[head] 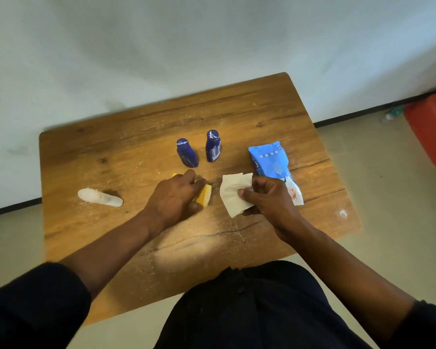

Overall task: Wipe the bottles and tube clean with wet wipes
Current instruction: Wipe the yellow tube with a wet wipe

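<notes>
The left hand (173, 195) has its grip curled round the yellow tube (204, 195) lying on the worktop (111, 152), likely to steady it. The right hand (267, 197) pinches a wipe (233, 195) just beside it, ready. Two blue bottles (199, 149) stand behind, unwiped.

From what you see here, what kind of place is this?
Probably a plain indoor room, not a kitchen or shop: a small worn wooden table against a bare white wall, a pale floor and a red container beside it.
</notes>
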